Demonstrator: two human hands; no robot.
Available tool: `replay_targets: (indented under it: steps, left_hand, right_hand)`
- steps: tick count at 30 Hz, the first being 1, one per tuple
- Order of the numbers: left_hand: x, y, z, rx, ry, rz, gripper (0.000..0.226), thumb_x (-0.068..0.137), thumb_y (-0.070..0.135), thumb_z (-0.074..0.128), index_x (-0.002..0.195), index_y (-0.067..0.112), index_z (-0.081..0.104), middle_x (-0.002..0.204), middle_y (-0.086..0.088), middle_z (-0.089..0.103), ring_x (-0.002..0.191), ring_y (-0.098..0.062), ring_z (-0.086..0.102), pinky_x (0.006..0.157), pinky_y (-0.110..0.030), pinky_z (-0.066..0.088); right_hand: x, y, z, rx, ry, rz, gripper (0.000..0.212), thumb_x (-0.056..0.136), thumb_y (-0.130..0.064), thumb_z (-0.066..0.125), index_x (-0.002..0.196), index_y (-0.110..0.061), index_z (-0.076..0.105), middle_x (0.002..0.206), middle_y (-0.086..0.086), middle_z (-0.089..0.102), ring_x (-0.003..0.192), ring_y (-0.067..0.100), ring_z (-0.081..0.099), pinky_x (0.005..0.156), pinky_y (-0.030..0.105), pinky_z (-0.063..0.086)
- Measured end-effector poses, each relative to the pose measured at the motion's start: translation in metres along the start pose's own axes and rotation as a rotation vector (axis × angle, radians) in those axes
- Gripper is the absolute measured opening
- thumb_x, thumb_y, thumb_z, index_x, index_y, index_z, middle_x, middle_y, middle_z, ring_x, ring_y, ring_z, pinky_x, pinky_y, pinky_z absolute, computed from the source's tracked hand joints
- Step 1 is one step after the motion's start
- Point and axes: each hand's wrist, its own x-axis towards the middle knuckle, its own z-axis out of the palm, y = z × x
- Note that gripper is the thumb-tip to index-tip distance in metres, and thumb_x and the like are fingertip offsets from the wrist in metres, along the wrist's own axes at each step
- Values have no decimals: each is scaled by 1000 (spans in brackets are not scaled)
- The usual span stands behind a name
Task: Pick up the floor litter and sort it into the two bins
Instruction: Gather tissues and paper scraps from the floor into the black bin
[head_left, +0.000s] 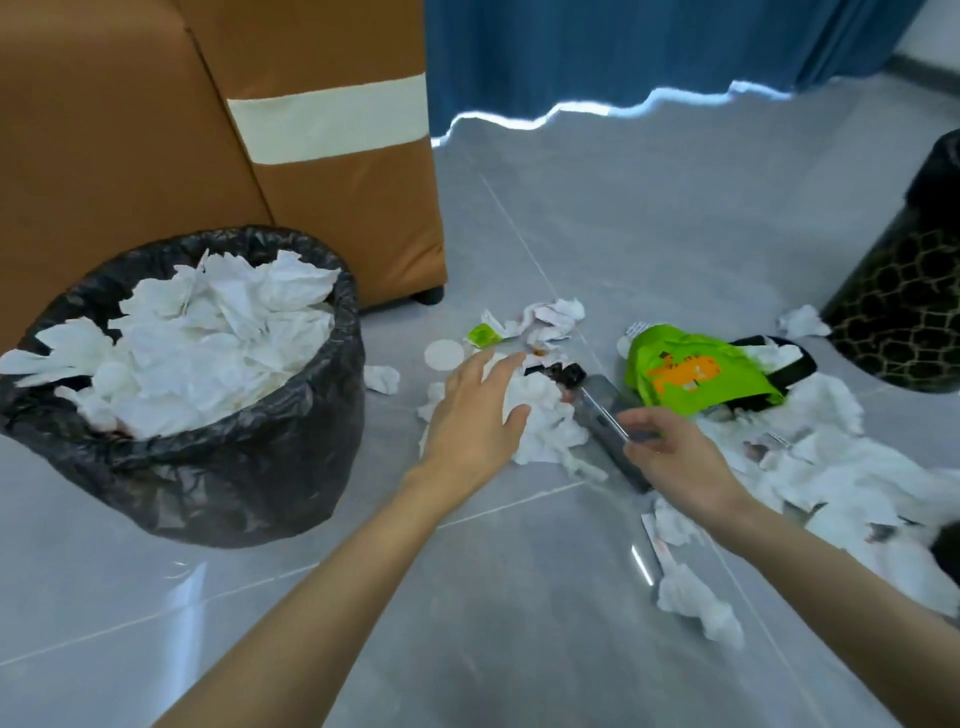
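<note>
White tissue wad (545, 423) mid-frame: my left hand (475, 415) spread open over it, likely for left-side bin (218, 467); right hand (670, 457) pinched grey flat piece (597, 405) clear.

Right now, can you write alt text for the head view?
A left hand spreads open over crumpled white tissues on a grey tiled floor; the right hand pinches a flat dark grey object. A black-bagged bin brims with tissues.

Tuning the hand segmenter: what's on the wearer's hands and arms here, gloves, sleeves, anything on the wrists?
Nothing worn shows: left hand and right hand are ungloved; both forearms are bare to the frame edge, no sleeves, watch or bands visible.
</note>
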Motion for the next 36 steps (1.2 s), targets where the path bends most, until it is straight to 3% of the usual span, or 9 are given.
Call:
replay_targets:
  steps: [5,11,14,19,22,24,27,30,36]
  left_hand:
    - [11,-22,38,141,-266,-281,69,89,46,53,146,41,16,157,-9,-9,143,-39,-9,116,-50,13]
    - [9,-54,66,120,-232,-194,61,86,40,58,141,37,31,139,-4,43,130,-25,35,105,-30,22]
    - [-1,-53,75,84,-193,-122,56,86,37,59,138,41,38,133,3,50,124,-21,42,97,-23,24]
    - [-24,-47,81,-43,-222,-17,58,84,23,65,136,37,44,133,3,52,122,-23,43,94,-10,20]
    - [-38,-48,80,-200,-195,-9,63,79,8,65,136,30,48,133,-1,52,122,-26,46,107,-29,34]
    - [-46,-47,75,-190,-118,-24,62,79,14,69,135,30,47,135,0,48,124,-23,42,107,-33,34]
    - [-57,-45,65,36,-23,-119,65,80,35,68,137,43,39,148,7,27,134,-18,22,111,-26,12]
    - [-64,-52,60,129,-121,-265,71,79,53,63,139,51,26,154,9,6,141,-19,4,114,-36,5]
    - [-77,-63,58,71,-8,-222,55,89,27,60,138,40,38,148,7,27,139,-18,19,111,-27,23]
  right_hand:
    - [-4,32,-8,-163,21,24,31,88,-5,53,116,-16,60,108,-3,58,97,15,54,79,22,37]
    - [6,37,12,-265,84,-126,32,84,-1,56,112,-14,64,102,0,54,99,24,51,81,19,32]
    - [15,32,27,-270,63,-207,34,83,0,56,113,-14,62,102,-2,48,94,22,52,83,20,34]
    - [32,28,50,-418,-234,-240,65,82,-11,64,140,-19,37,144,5,34,131,26,34,107,28,27]
    - [36,29,59,-546,-312,-229,72,84,-18,62,146,-22,25,150,2,24,131,27,29,107,30,28]
    - [35,33,62,-560,-241,-238,60,85,-18,61,138,-24,35,141,1,36,122,25,38,97,33,38]
    - [29,42,60,-580,-181,-248,33,86,-16,58,117,-24,48,122,-3,50,106,22,50,78,34,47]
    - [22,49,55,-561,-137,-232,12,88,-16,56,99,-20,53,105,-2,58,87,22,57,71,34,49]
    - [12,45,43,-312,-37,-184,11,85,-18,63,81,-24,54,75,-12,59,65,7,54,65,24,45]
